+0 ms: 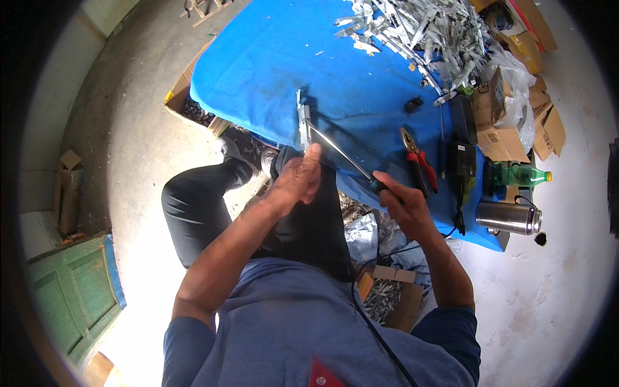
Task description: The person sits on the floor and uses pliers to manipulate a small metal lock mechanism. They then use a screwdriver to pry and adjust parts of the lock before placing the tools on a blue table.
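Note:
My left hand (299, 178) grips the lower end of a narrow grey strip-shaped part (303, 121), its thumb lying along it, at the near edge of a table with a blue cloth (251, 63). In my right hand (405, 200) is the dark handle of a screwdriver (341, 151). Its long metal shaft slants up to the left, and the tip meets the side of the strip near its middle. To the right of the shaft, combination pliers (420, 162) with red and black handles lie on the cloth. What the strip's gripped end looks like is hidden by my fingers.
A large heap of similar strips (430, 34) covers the table's far right. Along the right side are a black power adapter (461, 158), a steel flask (508, 217), a green bottle (524, 176) and cardboard boxes (500, 142). A box of small dark pieces (193, 110) stands left of the table.

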Demonstrator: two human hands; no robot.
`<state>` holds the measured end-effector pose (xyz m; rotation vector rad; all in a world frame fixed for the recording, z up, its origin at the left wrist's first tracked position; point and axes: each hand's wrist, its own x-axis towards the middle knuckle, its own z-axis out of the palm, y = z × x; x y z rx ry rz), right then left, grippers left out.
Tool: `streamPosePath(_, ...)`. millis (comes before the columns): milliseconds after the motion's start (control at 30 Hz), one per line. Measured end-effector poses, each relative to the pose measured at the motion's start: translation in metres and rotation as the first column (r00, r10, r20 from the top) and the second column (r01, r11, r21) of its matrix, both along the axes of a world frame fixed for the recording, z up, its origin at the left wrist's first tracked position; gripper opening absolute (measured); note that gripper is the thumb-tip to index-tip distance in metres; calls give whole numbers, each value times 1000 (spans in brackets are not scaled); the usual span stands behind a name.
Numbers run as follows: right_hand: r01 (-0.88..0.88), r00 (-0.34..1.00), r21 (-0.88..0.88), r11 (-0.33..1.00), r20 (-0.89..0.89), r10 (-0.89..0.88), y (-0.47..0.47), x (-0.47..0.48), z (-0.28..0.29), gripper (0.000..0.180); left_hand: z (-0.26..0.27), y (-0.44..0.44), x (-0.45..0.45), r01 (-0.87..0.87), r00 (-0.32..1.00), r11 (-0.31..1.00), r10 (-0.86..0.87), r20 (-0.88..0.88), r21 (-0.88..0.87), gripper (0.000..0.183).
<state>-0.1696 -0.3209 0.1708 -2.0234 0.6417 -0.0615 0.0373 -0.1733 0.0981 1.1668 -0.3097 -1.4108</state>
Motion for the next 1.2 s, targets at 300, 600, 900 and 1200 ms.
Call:
streamPosePath(300,7,990,273,962,-137,31,-31,12,34,38,-4,9,9,49,995,998,-45,-93,32,65)
streamPosePath(600,-13,995,311,950,-95,44,-15,13,26,43,3,2,14,-60,992,997,65,-110,52,62)
streamPosePath(900,65,989,374,925,-147,-9,-5,16,36,41,-1,-8,13,-199,974,979,203,-102,46,60)
streamPosePath(1200,9,1000,406,914,-23,1,-10,10,16,40,-7,-9,3,-287,958,958,287,2,14,61)
